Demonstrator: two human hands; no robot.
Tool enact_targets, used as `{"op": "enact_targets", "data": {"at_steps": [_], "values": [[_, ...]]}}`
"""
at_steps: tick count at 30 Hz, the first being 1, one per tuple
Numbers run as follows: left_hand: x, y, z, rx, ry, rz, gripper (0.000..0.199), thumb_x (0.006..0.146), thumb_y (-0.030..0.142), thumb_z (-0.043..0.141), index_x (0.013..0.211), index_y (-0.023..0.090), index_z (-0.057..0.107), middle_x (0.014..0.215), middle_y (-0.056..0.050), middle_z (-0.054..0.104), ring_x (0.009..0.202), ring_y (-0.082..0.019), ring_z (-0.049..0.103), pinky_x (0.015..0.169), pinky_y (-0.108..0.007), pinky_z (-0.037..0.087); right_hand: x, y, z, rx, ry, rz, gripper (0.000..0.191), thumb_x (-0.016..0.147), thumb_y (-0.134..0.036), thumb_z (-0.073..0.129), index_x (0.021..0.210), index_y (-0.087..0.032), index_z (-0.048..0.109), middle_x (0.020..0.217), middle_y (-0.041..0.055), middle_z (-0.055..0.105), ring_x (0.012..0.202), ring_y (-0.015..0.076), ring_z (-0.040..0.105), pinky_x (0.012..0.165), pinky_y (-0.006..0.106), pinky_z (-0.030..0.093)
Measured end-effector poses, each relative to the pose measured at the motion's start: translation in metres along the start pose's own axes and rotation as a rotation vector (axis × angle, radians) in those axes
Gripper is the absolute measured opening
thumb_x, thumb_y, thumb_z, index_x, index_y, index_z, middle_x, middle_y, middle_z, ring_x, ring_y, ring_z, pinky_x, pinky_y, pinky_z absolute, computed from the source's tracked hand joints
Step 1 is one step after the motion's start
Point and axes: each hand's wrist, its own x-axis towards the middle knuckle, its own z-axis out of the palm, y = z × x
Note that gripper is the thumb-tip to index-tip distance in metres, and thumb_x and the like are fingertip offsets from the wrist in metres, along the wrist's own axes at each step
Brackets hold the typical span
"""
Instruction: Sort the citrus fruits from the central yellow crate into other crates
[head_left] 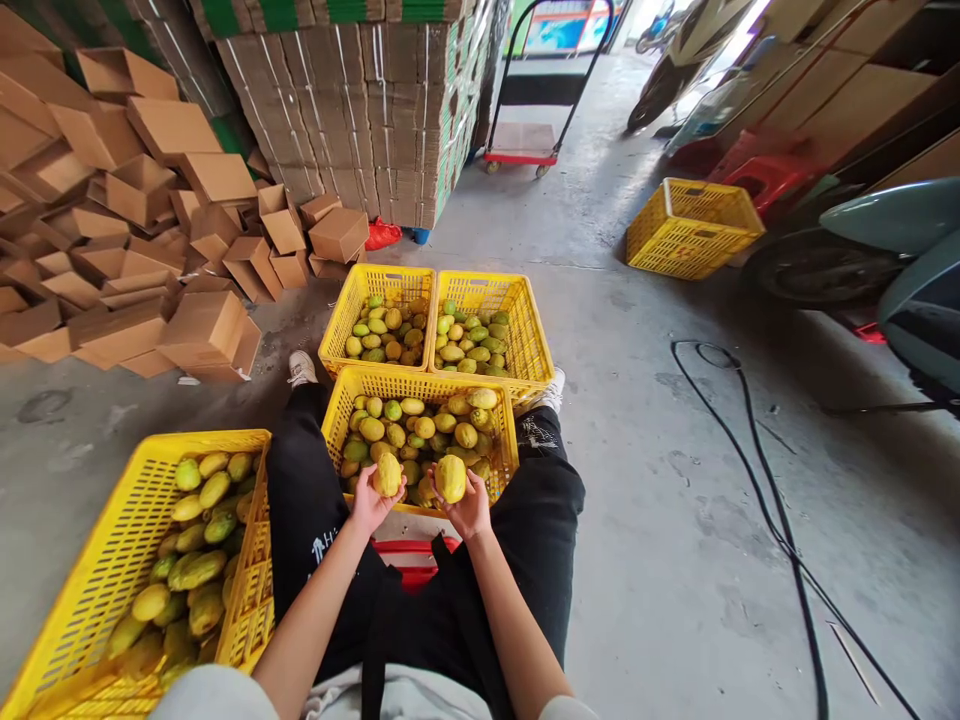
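My left hand [371, 508] is closed around a yellow papaya [388, 474], its fingers cupped below the fruit. A second yellow papaya [450, 478] rests in my right hand [472, 510], gripped from beneath and the side. Both fruits are held apart, over the near edge of a yellow plastic crate [420, 382] between my legs. Inside that crate lie several green and yellow papayas [424, 427]. Behind it, two more yellow crates [491, 282] stand side by side, each partly filled with similar fruit.
A large yellow crate [142, 490] of papayas stands by my left leg. Small cardboard boxes [202, 330] are heaped at left, beside stacked bundled cardboard [360, 110]. A hand trolley [525, 155], another yellow crate [686, 245], a scooter [900, 270] and a black cable [784, 540] are farther right.
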Motion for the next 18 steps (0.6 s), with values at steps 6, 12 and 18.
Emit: {"op": "enact_targets", "data": {"at_steps": [6,12,18], "values": [[-0.0028,-0.0007,0.0014,-0.017,-0.022,0.023,0.04,0.092,0.024,0.05,0.129,0.013,0.06,0.111,-0.016,0.076,0.115,-0.032,0.073,0.094,-0.046,0.062,-0.0034,-0.0024,0.0044,0.022,-0.014,0.001,0.048,0.077,-0.027,0.068,0.124,-0.018,0.07,0.108,0.0117,0.079,0.113,0.0338,0.074,0.092,0.053,0.063],[-0.0017,-0.0038,0.0033,0.018,-0.019,-0.012,0.03,0.094,0.022,0.051,0.121,0.014,0.062,0.105,-0.014,0.076,0.116,-0.032,0.073,0.097,-0.05,0.06,0.0022,-0.0014,-0.0022,0.018,0.083,0.003,0.021,0.083,-0.028,0.076,0.101,-0.021,0.071,0.088,0.0038,0.079,0.079,0.0226,0.077,0.062,0.03,0.065],[-0.0025,-0.003,0.0047,0.064,0.026,-0.048,0.034,0.101,0.033,0.049,0.122,0.01,0.062,0.089,-0.014,0.076,0.072,-0.025,0.076,0.055,-0.03,0.058,0.0018,-0.0002,-0.0027,0.05,0.058,-0.002,0.02,0.08,-0.03,0.074,0.098,-0.022,0.07,0.092,0.0047,0.079,0.091,0.027,0.078,0.07,0.036,0.066]]}}
